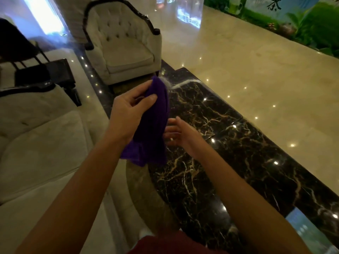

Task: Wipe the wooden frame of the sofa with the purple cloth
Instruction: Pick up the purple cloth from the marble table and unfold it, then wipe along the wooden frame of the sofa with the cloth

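Polished marble floor (256,79) underfoot; left hand (128,110) pinches the purple cloth (152,125), hanging lengthwise, sofa (36,143) further left; right hand (176,134), fingers spread, just beside it.

Both hands out in front, mid-frame, above the floor (256,79). Left hand (128,107) grips the upper part of the cloth (152,125); cloth hangs down between the two hands. Right hand (176,132) just right of the cloth, lower than the left. Sofa (40,140) at left, its frame (27,88) along the far edge. Armchair (124,46) ahead, beyond the cloth. Side table (60,74) between sofa and armchair. Wall mural (302,19) far right, behind the floor.
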Tool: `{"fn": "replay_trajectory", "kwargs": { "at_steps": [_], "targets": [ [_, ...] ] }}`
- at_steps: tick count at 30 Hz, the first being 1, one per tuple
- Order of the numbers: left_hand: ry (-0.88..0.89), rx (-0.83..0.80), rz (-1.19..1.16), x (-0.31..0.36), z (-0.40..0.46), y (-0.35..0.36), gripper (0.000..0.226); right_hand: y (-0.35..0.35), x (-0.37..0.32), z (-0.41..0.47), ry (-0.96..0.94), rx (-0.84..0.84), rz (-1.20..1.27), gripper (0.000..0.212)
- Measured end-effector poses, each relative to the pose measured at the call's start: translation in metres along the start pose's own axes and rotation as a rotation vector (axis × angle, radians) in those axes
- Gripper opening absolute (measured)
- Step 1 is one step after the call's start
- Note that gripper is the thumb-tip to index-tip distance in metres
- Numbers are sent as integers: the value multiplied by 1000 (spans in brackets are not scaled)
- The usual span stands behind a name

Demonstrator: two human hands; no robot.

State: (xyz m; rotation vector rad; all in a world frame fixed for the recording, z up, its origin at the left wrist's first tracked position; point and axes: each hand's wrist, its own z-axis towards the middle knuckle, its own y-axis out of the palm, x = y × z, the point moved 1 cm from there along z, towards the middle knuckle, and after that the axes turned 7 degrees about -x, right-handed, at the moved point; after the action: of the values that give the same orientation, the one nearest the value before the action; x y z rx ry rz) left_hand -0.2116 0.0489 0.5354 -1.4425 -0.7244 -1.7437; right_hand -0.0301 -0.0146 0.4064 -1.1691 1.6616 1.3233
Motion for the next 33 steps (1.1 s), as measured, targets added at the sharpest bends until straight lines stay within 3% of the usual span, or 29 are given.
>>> {"fn": "replay_trajectory", "kwargs": {
  "at_steps": [3, 5, 8, 10, 14, 16, 23, 29, 33],
  "targets": [
    [-36, -6, 40, 5, -12, -40, 36, 31, 3, 17, 0, -178, -249, 44],
    [-58, 10, 1, 8, -18, -68, 35, 52, 2, 28, 29, -272, -348, 61],
    [-81, 68, -70, 12, -26, -106, 35, 80, 13, 48, 89, -308, -494, 80],
    [-86, 130, -74, 13, -34, -133, 35, 102, 24, 61, 100, -326, -556, 73],
    [-163, 187, -73, 7, -57, -188, 37, 140, 35, 78, 109, -304, -501, 24],
    [-194, 231, -61, 2, -69, -218, 38, 156, 37, 86, 103, -314, -495, 19],
    [-261, 565, -114, -38, -127, -310, 42, 238, 15, 109, 110, -392, -528, 21],
    [-371, 809, -99, -85, -165, -334, 40, 297, 6, 138, 219, -618, -511, 62],
    [-462, 947, -8, -98, -179, -333, 28, 334, 23, 168, 313, -684, -317, 50]
  ]
}}
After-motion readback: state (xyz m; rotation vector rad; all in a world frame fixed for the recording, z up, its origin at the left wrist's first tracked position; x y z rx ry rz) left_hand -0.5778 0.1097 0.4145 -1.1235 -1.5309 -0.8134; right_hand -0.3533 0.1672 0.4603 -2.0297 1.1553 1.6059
